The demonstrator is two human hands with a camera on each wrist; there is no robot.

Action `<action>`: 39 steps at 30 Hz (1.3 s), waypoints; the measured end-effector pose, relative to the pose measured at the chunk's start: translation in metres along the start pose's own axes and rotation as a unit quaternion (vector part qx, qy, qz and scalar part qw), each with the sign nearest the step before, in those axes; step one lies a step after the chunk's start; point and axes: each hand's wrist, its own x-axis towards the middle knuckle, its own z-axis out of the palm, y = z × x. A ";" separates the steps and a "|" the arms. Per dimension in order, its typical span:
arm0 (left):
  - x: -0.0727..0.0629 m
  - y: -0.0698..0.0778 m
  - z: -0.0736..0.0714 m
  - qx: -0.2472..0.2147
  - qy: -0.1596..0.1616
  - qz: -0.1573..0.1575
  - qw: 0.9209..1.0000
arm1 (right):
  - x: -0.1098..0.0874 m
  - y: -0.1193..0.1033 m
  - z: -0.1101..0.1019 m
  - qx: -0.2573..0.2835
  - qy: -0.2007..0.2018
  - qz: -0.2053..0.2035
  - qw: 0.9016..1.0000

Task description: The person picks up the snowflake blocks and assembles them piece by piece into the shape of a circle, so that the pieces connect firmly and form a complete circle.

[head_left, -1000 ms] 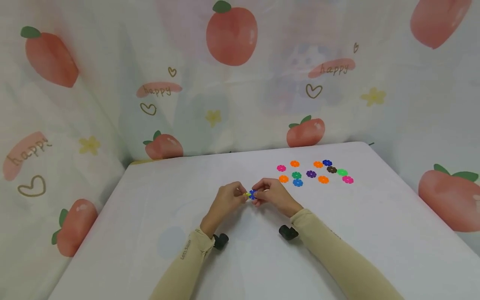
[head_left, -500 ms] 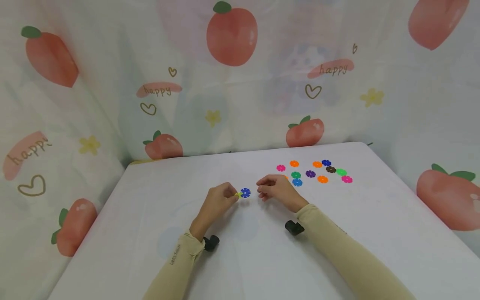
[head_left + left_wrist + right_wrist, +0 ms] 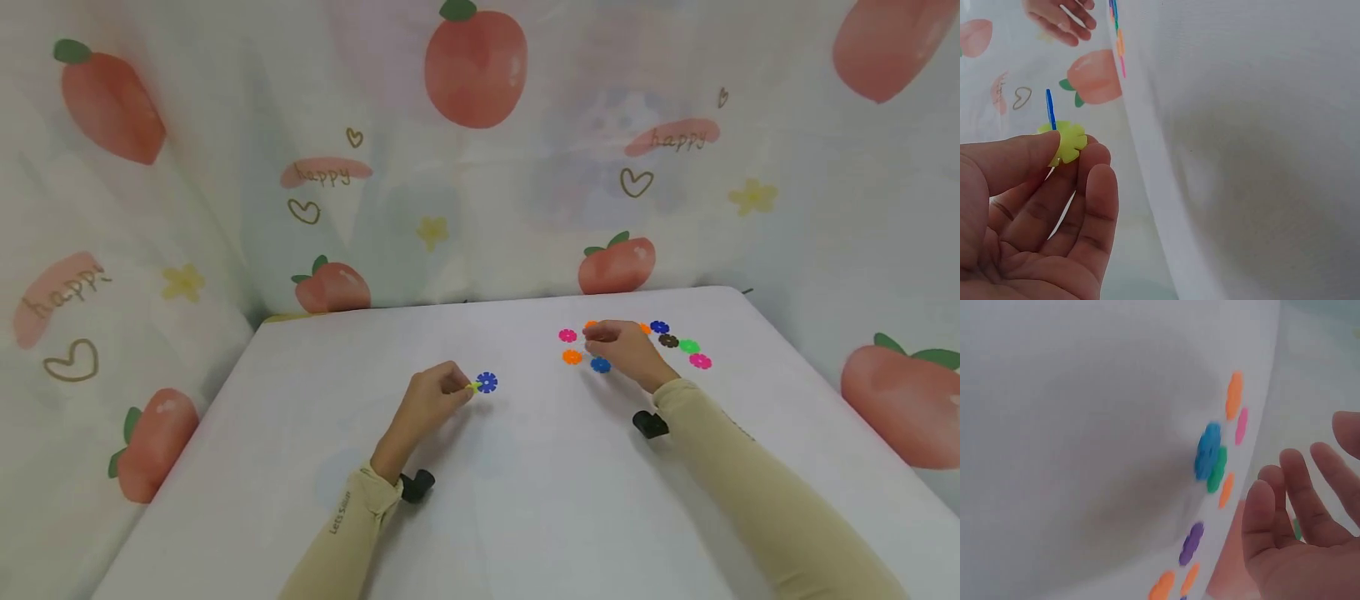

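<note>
In the head view my left hand is raised a little over the table's middle. Its thumb and fingers pinch a yellow notched plastic disc, a snowflake-shaped building piece. Slotted into that disc at an angle is a blue notched disc, seen edge-on in the left wrist view. My right hand hovers over the loose discs at the back right, fingers loosely bent and holding nothing. Beneath it and close by are a light blue disc, a green disc and a purple disc; the hand hides some of these in the head view.
Around the right hand lie more discs: an orange disc, a pink disc, a brown disc, a bright green disc and several others. A white cloth covers the table. Behind it hangs a fruit-printed curtain.
My right hand has let go of the blue disc and moved right and away to the loose discs. The left hand has shifted slightly left, still pinching the joined yellow and blue discs.
</note>
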 end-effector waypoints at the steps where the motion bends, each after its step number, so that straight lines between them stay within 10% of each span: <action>1: 0.000 0.000 0.000 0.001 0.000 0.001 1.000 | 0.000 0.004 -0.008 -0.010 0.006 0.000 1.000; 14: -0.003 0.003 -0.002 -0.003 -0.003 -0.001 1.000 | 0.001 0.050 -0.073 -0.114 0.024 0.085 0.990; 25: -0.005 0.004 0.000 -0.009 0.000 -0.009 1.000 | 0.003 0.062 -0.073 -0.201 -0.004 0.064 0.977; 39: -0.005 0.001 0.006 -0.014 -0.009 -0.019 1.000 | -0.001 0.055 -0.051 -0.070 0.013 0.087 0.994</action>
